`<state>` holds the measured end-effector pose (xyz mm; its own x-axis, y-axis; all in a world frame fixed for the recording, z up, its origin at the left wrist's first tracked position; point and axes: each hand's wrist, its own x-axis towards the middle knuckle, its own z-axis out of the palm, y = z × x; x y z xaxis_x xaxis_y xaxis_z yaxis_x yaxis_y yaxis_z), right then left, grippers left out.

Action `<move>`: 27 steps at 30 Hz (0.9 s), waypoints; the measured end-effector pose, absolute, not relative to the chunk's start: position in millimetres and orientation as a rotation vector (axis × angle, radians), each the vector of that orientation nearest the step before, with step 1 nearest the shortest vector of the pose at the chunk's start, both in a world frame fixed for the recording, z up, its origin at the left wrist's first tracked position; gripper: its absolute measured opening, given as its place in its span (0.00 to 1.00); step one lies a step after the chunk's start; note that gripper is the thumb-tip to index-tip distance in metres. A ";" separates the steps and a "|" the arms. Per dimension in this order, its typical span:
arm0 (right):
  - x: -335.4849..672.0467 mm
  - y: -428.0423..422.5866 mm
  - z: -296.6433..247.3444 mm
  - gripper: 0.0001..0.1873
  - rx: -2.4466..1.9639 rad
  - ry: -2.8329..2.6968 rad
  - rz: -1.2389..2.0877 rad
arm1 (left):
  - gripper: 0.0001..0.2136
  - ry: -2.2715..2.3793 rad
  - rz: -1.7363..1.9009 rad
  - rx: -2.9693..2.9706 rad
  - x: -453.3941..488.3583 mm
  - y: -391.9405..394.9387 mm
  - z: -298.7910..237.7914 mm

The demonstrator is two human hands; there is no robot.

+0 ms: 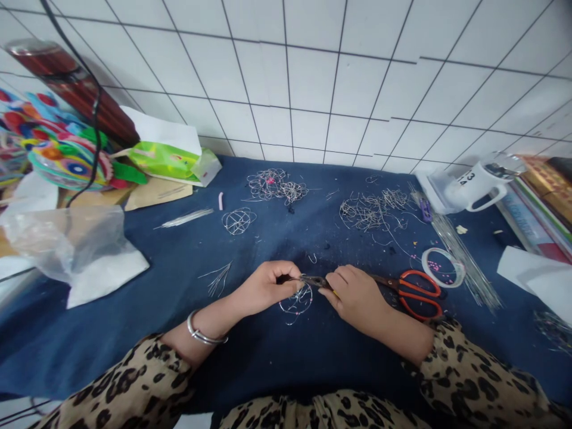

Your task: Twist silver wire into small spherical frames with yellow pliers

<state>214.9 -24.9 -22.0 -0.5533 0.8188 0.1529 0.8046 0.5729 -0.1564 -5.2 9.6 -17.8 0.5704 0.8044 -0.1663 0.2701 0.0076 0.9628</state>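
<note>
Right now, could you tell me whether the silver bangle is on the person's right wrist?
No, the silver bangle circles the wrist behind the left hand; the wrist behind the right hand is bare.

The white mug point(476, 185) bears dark digits, a 3 among them.

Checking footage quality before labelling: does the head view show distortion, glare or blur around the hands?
Head view: wide-angle bending curves the wall tile lines; light soft and even, no glare on the blue cloth; left hand and right hand sharp, the wire piece and pliers between them too fine to resolve.
</note>
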 end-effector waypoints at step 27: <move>211.7 -27.5 -11.4 0.13 -1.543 -2.400 0.560 | 0.04 1.162 0.922 1.834 1.2 0.4 -25.2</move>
<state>211.7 -27.5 -11.4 -0.4175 0.9086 -0.0103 0.8194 0.3716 -0.4365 1.2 0.4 -25.2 0.3241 0.9302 0.1725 0.3789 -0.2947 0.8773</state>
